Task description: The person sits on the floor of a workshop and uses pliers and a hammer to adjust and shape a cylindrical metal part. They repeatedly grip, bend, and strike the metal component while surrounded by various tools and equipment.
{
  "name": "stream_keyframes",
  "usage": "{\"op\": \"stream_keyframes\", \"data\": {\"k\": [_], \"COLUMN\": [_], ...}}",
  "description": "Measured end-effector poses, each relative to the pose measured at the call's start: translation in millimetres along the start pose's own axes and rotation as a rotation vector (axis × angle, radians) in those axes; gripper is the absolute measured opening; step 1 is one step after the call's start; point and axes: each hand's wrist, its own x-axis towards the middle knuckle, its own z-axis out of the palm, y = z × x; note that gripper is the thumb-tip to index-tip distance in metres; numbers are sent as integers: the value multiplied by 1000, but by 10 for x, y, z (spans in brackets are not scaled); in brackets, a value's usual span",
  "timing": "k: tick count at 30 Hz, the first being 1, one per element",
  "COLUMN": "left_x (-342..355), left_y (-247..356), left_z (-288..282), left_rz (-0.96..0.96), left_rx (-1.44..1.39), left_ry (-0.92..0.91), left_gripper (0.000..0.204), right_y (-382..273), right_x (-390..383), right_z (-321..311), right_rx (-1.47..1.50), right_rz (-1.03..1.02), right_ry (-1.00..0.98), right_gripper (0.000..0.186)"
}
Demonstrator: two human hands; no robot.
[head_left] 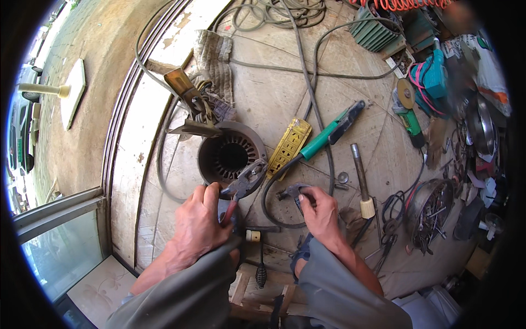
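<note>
My left hand (200, 225) is closed on red-handled pliers (237, 193), whose jaws, at the near right rim of a round metal housing (211, 159) with a slotted inner ring, seem to hold a small metal piece. My right hand (320, 216) is closed on a dark metal tool, apparently a hammer (296, 191), just right of the housing. Beyond the housing lies a bent metal bracket assembly (192, 125). A yellow power strip (287, 148) and a green-handled welding holder (323, 134) lie to the right.
Cables (307, 71) loop across the tiled floor. At the right are a green grinder (411, 123), a teal machine (433, 79), a metal rod (360, 170) and a dish of tools (430, 216). A glass door (57, 247) and threshold stand left, with a vehicle outside.
</note>
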Motion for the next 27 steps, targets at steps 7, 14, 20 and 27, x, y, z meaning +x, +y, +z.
{"op": "stream_keyframes", "data": {"k": [7,14,20,27], "left_x": [108,89,75,63], "left_y": [81,73,27,-31], "left_z": [-103,-133,-101,-115], "left_rz": [-25,-32,-9,50], "left_rx": [21,25,32,29], "left_ry": [-103,-117,-81,-38], "left_gripper": [42,41,40,35], "right_y": [528,503,-397,-1274], "right_x": [-484,-343,-478,-390], "right_z": [7,-120,-646,-872], "right_rx": [-706,-310,-198,-353], "right_rz": [118,524,130,-296], "right_ry": [-322,-439,-71,-36], "right_gripper": [42,42,35,43]}}
